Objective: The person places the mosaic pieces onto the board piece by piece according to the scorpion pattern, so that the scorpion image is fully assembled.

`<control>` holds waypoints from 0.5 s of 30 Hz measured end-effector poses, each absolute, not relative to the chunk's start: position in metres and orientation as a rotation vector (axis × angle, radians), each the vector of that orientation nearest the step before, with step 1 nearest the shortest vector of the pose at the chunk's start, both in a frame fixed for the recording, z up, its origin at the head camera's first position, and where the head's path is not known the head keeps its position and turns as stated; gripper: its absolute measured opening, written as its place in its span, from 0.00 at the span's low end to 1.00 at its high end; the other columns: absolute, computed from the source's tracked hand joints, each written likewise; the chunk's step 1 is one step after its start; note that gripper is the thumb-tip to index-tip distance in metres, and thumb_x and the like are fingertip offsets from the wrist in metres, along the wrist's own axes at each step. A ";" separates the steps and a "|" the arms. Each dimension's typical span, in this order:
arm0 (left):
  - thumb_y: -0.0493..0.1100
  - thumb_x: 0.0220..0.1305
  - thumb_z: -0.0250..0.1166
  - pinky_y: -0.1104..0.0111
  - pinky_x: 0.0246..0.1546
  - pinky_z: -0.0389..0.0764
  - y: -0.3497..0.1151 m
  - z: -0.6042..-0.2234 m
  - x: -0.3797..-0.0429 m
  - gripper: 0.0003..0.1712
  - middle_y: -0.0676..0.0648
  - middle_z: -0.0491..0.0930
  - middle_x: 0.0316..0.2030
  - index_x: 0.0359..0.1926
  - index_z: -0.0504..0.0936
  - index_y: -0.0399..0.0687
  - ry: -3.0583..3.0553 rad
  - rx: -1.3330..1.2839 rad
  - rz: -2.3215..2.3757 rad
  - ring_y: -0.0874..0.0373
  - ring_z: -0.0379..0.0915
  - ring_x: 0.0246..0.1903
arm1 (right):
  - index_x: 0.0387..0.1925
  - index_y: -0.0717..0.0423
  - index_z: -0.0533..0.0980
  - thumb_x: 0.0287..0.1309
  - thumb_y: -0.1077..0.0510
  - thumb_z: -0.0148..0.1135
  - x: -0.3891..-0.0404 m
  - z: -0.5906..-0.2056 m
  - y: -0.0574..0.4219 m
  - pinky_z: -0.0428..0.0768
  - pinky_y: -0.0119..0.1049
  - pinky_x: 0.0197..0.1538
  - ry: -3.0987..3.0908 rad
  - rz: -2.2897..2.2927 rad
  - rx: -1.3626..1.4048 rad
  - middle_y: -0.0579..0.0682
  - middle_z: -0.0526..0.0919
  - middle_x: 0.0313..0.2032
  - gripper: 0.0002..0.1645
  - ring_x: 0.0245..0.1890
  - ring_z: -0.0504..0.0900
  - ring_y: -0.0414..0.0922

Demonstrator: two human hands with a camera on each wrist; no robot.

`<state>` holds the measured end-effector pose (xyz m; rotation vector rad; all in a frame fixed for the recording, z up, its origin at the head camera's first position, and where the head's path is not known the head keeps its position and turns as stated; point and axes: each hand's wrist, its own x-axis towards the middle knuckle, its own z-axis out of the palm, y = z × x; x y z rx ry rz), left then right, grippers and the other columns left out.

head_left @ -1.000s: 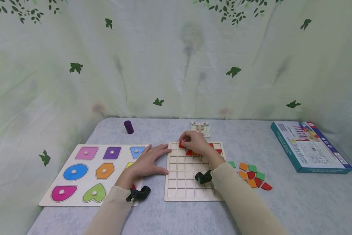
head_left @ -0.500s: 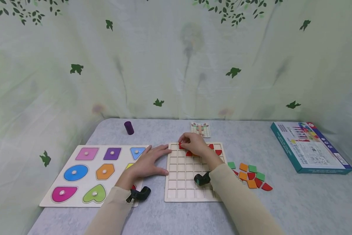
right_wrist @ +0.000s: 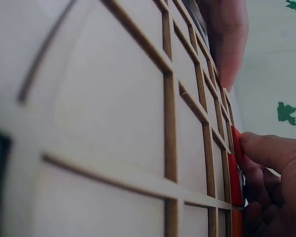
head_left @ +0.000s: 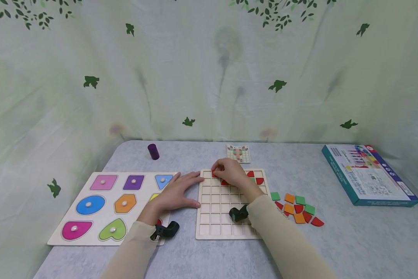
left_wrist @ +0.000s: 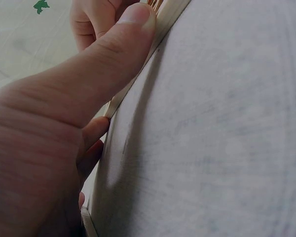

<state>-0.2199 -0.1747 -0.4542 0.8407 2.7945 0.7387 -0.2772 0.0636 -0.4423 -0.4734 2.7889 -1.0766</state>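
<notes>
A wooden grid board (head_left: 214, 219) lies in the middle of the table. At its far left part my right hand (head_left: 231, 171) pinches a red tile (head_left: 214, 174) with thumb and fingertips over a top-row cell. The right wrist view shows the thumb against that red tile (right_wrist: 237, 143), beside another red tile (right_wrist: 234, 180) set in the grid. My left hand (head_left: 179, 192) is spread at the board's left edge, thumb and fingertips touching it. More red tiles (head_left: 259, 181) sit in the upper right cells, with a bit of green next to them. My right hand hides part of the upper rows.
Loose green, orange and red tiles (head_left: 299, 218) lie right of the board. A pattern card (head_left: 244, 154) is behind it. Left stands a knobbed shape puzzle (head_left: 106, 201), partly under my left forearm. A purple cylinder (head_left: 153, 151) and a flat box (head_left: 369, 174) are farther off.
My right hand has shifted slightly left and nearer with the red tile, uncovering more of the tiles at the upper right. My left hand has stayed in place.
</notes>
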 end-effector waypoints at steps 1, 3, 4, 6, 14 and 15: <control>0.67 0.51 0.73 0.42 0.78 0.37 -0.175 -0.454 -0.220 0.50 0.49 0.57 0.78 0.73 0.67 0.61 2.795 0.844 0.740 0.49 0.51 0.78 | 0.39 0.46 0.84 0.65 0.55 0.65 -0.277 -0.442 0.063 0.75 0.35 0.40 2.792 -1.072 -0.470 0.46 0.80 0.31 0.04 0.33 0.75 0.43; 0.67 0.51 0.73 0.42 0.79 0.36 -0.175 -0.453 -0.220 0.50 0.50 0.56 0.78 0.73 0.67 0.61 2.792 0.840 0.741 0.49 0.50 0.78 | 0.39 0.46 0.84 0.65 0.55 0.65 -0.277 -0.442 0.063 0.75 0.35 0.40 2.796 -1.068 -0.463 0.46 0.80 0.31 0.04 0.33 0.75 0.43; 0.67 0.51 0.73 0.42 0.78 0.37 -0.175 -0.453 -0.219 0.50 0.49 0.56 0.78 0.73 0.67 0.61 2.793 0.842 0.740 0.49 0.51 0.78 | 0.39 0.46 0.84 0.65 0.55 0.65 -0.277 -0.442 0.062 0.75 0.35 0.40 2.797 -1.066 -0.459 0.46 0.80 0.31 0.03 0.33 0.75 0.43; 0.66 0.51 0.73 0.43 0.79 0.36 -0.175 -0.453 -0.219 0.50 0.50 0.56 0.78 0.73 0.66 0.62 2.790 0.833 0.735 0.50 0.50 0.78 | 0.39 0.46 0.83 0.65 0.55 0.65 -0.277 -0.442 0.062 0.75 0.35 0.40 2.798 -1.063 -0.454 0.46 0.80 0.31 0.03 0.33 0.75 0.43; 0.66 0.51 0.74 0.44 0.79 0.35 -0.176 -0.454 -0.220 0.50 0.51 0.55 0.78 0.73 0.66 0.62 2.783 0.821 0.742 0.51 0.49 0.78 | 0.39 0.45 0.83 0.64 0.55 0.65 -0.277 -0.443 0.062 0.74 0.34 0.39 2.809 -1.049 -0.440 0.46 0.79 0.30 0.03 0.33 0.75 0.43; 0.66 0.51 0.74 0.44 0.79 0.35 -0.176 -0.455 -0.220 0.50 0.51 0.55 0.78 0.73 0.66 0.62 2.784 0.821 0.741 0.51 0.49 0.78 | 0.39 0.45 0.83 0.65 0.55 0.65 -0.277 -0.443 0.062 0.74 0.34 0.38 2.809 -1.048 -0.440 0.46 0.79 0.30 0.03 0.33 0.74 0.43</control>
